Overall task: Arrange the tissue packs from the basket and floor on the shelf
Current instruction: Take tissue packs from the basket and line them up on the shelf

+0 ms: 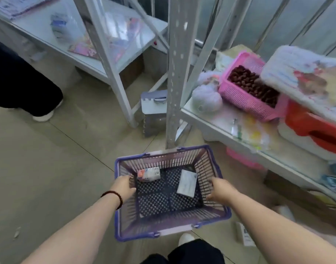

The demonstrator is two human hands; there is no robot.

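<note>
Below, both hands' grip on basket (125, 228) rims; two tissue packs (187, 183) between.

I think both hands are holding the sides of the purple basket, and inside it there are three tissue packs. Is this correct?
Not quite. The head view shows only two tissue packs in the purple basket: one pack near the left hand and a second pack nearer the right hand. The rest is correct: both hands are at the sides of the basket.
</note>
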